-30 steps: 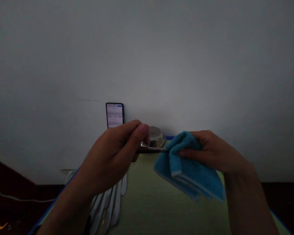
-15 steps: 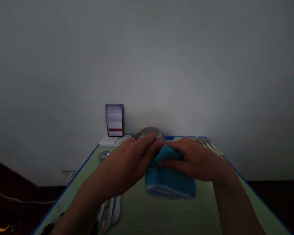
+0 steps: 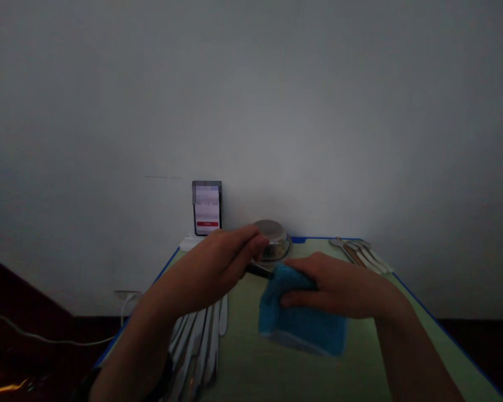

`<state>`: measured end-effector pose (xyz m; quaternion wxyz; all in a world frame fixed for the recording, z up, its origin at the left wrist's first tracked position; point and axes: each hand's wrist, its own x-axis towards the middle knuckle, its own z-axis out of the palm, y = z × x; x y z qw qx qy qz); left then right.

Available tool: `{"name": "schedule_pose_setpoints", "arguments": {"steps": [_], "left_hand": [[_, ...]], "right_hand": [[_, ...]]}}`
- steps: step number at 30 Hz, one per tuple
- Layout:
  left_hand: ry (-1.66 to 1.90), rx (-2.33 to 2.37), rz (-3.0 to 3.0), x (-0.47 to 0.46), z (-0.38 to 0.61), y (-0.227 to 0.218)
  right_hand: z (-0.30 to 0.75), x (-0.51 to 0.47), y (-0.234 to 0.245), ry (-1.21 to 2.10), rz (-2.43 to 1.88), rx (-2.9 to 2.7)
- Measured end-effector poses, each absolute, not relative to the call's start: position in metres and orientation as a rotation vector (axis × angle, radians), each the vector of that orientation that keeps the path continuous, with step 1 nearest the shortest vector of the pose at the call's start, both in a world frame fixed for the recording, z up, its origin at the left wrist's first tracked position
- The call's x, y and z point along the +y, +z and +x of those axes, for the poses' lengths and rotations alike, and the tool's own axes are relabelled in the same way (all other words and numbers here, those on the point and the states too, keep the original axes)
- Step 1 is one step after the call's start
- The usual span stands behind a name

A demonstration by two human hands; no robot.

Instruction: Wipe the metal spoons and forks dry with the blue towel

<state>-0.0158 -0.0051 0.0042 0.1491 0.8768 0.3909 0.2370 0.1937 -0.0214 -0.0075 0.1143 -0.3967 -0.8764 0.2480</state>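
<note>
Over the table, my left hand is closed around one end of a dark, narrow utensil, whose kind I cannot make out. The utensil's other end goes into a blue cloth. My right hand pinches this folded cloth around it, thumb in front, and the cloth's lower part hangs down. Behind the hands an upturned metal bowl rests near the wall.
Several knives lie side by side at the left, partly behind my left forearm. Forks and spoons lie at the far right corner. A phone stands upright on a white stand at the back left of the green table.
My hands have drawn apart, and a dark stretch of the utensil now shows between them. The cloth has moved slightly right and down. The view has shifted a little left.
</note>
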Motion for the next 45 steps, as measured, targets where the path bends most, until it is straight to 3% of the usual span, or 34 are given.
{"name": "schedule_pose_setpoints", "arguments": {"steps": [10,17,23,36,45], "left_hand": [[0.896,1.148,2.406,0.001,-0.022,0.005],[0.729,1.043,2.354,-0.003,-0.011,-0.003],[0.603,0.951,2.396,-0.001,-0.003,-0.004],[0.568,0.995,2.404,-0.001,-0.015,0.001],[0.825,1.076,2.429,-0.001,-0.024,0.004]], "right_hand": [[0.209,-0.012,-0.006,0.487,-1.175,-2.087],[0.216,-0.013,-0.005,0.547,-1.191,-2.027],[0.217,-0.015,-0.001,0.356,-1.222,-2.039],[0.216,-0.014,-0.006,0.714,-1.220,-2.153],[0.220,-0.006,-0.014,0.569,-1.264,-1.890]]}}
